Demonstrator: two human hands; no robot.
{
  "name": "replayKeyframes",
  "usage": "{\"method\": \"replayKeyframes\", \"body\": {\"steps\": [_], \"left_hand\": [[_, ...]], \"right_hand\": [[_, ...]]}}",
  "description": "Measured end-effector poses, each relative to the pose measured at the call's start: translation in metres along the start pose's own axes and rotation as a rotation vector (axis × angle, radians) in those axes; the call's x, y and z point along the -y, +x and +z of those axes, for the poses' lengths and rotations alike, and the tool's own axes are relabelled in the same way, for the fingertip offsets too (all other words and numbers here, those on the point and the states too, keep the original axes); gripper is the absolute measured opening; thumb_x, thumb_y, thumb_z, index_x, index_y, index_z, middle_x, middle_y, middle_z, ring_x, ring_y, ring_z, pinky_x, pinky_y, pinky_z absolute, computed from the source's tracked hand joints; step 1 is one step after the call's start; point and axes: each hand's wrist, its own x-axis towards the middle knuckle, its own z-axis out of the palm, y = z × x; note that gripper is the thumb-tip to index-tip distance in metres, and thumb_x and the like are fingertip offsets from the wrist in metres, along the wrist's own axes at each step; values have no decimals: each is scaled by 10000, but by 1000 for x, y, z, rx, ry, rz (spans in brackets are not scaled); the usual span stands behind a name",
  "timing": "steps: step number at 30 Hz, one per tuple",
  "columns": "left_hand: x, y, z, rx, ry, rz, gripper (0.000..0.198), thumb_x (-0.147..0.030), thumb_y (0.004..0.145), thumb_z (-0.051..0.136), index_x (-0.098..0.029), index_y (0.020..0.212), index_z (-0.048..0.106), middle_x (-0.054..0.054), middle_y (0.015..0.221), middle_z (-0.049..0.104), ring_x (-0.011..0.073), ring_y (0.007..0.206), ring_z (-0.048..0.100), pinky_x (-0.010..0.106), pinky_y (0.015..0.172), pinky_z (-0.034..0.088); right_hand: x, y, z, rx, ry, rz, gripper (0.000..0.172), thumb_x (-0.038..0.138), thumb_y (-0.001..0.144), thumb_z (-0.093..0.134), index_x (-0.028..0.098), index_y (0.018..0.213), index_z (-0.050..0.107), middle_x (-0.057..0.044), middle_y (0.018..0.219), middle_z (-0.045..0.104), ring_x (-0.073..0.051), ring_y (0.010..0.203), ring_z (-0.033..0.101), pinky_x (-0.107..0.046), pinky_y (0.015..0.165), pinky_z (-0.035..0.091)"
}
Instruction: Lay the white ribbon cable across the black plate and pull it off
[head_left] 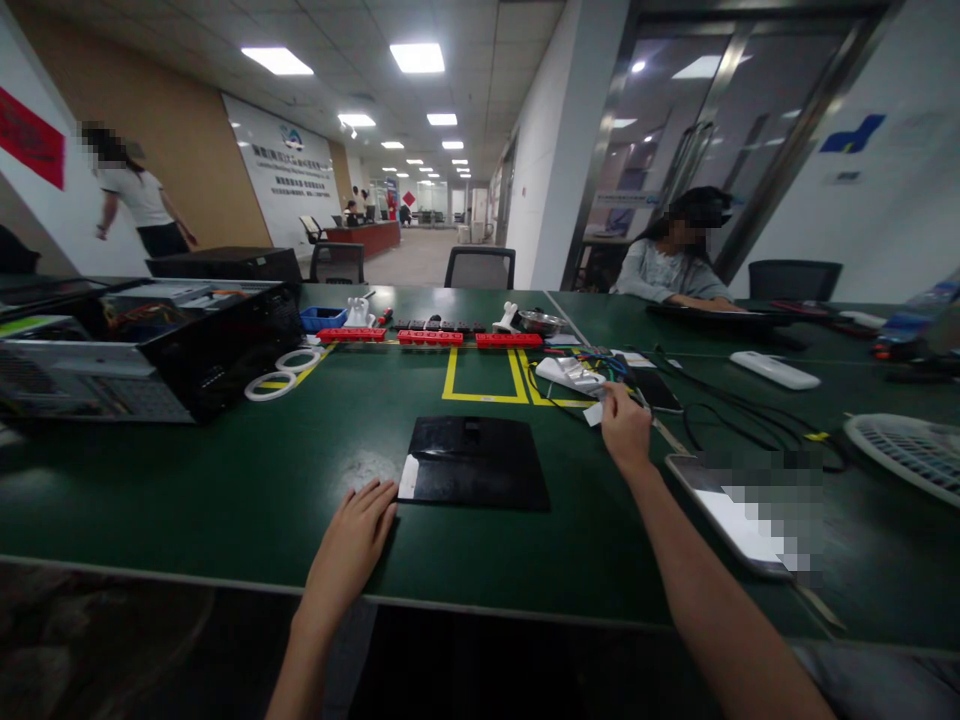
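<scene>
A flat, glossy black panel (472,465) lies on the green table in front of me, with a whitish patch at its left edge. My left hand (356,535) rests flat beside its lower left corner, fingers stretched out and fingertips at the edge. To the right, beyond the panel, my right hand (628,428) has its fingers closed at the near end of a white and silver object (570,375); its exact kind is unclear. Thin coloured wires and a black cable lie around that object, and a small white piece of paper (593,414) sits just below it.
An opened computer case (165,350) stands at the left, near two white rings (271,386). Red bins (431,338) line the back, behind yellow tape outlines (486,398). A tray-like device (739,515) and a white racket-like grid (911,450) lie right; a person sits beyond.
</scene>
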Motion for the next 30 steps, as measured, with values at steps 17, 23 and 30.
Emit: {"method": "replayKeyframes", "body": {"steps": [17,23,30], "left_hand": [[0,0,0,2,5,3,353,-294,913,374,-205,1205,551,59,1258,573,210,1226,452,447,1041,295],[0,0,-1,-2,2,14,354,-297,915,376,-198,1205,552,66,1254,575,216,1221,457,454,1037,298],[-1,0,-2,7,11,4,352,-286,916,373,-197,1211,545,63,1259,571,211,1227,450,447,1043,291]], "right_hand": [[5,19,22,218,-314,34,344,108,874,345,117,1173,516,-145,754,666,-237,726,640,-285,641,423],[12,38,28,143,-277,37,363,91,867,319,98,1172,517,-157,783,669,-233,726,633,-285,645,413],[36,66,9,-12,-122,-169,385,103,859,313,80,1187,513,-153,882,658,-237,819,614,-297,712,416]]}}
